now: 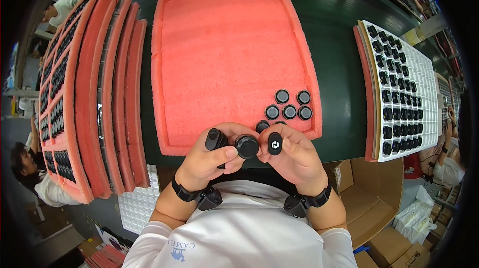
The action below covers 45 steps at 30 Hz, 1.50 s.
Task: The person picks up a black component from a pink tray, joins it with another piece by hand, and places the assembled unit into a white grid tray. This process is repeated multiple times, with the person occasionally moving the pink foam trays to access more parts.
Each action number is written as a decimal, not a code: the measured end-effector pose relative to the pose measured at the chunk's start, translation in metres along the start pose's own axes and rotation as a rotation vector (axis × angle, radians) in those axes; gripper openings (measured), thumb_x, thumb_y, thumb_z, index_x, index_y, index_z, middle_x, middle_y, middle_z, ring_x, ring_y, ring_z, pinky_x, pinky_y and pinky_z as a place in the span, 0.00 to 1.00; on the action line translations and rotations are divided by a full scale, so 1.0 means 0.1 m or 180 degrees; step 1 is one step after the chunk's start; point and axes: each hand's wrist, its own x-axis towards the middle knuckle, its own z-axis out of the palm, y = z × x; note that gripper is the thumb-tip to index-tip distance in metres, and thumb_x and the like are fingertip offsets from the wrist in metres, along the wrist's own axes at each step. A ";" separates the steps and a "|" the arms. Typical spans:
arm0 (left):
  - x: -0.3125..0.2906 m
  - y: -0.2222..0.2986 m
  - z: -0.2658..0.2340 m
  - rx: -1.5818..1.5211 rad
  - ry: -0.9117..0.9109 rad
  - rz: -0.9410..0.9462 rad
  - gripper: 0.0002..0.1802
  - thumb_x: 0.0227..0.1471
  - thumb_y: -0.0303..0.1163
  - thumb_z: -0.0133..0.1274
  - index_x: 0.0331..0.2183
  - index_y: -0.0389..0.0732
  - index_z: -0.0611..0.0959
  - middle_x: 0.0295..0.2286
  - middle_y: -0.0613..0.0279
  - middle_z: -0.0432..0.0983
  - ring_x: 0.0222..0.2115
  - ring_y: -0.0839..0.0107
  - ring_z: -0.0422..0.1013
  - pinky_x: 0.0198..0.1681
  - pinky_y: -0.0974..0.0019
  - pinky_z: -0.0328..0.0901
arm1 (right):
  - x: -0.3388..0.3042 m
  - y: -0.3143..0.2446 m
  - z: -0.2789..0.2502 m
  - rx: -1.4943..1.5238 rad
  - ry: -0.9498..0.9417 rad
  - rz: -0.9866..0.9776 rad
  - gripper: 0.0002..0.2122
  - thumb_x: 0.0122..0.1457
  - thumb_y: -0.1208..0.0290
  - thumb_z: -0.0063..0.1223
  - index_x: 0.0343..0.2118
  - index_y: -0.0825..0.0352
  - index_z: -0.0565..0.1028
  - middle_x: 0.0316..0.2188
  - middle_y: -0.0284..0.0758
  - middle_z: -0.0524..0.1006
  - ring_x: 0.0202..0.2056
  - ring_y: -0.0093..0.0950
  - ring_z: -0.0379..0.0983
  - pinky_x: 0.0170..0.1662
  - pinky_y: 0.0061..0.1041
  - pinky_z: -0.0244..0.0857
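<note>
My left hand [199, 161] is closed around a black oblong part [215, 139]. A round black knob-like piece [247, 146] with a ringed face sits at its fingertips, between the two hands; I cannot tell whether it joins the oblong part. My right hand [301, 162] pinches a small black oval piece [275, 144] with a white mark on its face. Both hands are over the near edge of a shallow pink foam tray [229, 58]. Several round black parts [289, 112] stand in its near right corner, some partly hidden behind my right hand.
At the left rises a stack of pink foam trays [112, 93], its top one filled with black parts. On the right, a white moulded tray [424, 98] holds rows of black pieces. Beneath lies a dark green tabletop [334, 58]. An opened cardboard box [371, 188] stands by my right elbow. Other people work on both sides.
</note>
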 end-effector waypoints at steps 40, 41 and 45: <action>-0.11 -0.09 0.12 0.2441 0.0105 0.1315 0.22 0.42 0.19 0.56 0.42 0.35 0.69 0.33 0.60 0.68 0.23 0.82 0.62 0.26 0.77 0.58 | 0.04 0.07 0.29 -0.2452 0.0376 -0.1251 0.10 0.61 0.67 0.39 0.39 0.70 0.63 0.31 0.32 0.65 0.28 0.18 0.59 0.32 0.18 0.55; -0.11 -0.09 0.12 0.2470 0.0143 0.1335 0.22 0.41 0.18 0.56 0.42 0.35 0.69 0.33 0.60 0.68 0.23 0.82 0.61 0.26 0.77 0.58 | 0.05 0.07 0.29 -0.2309 0.0360 -0.1374 0.10 0.62 0.67 0.38 0.39 0.70 0.63 0.31 0.32 0.65 0.28 0.18 0.59 0.31 0.18 0.55; -0.08 -0.09 0.11 0.2441 -0.0126 0.1515 0.23 0.41 0.18 0.57 0.42 0.35 0.70 0.33 0.58 0.68 0.22 0.81 0.61 0.25 0.77 0.58 | 0.04 0.05 0.25 -0.2339 0.0150 -0.1402 0.08 0.61 0.73 0.36 0.41 0.70 0.62 0.30 0.32 0.66 0.29 0.17 0.60 0.33 0.17 0.56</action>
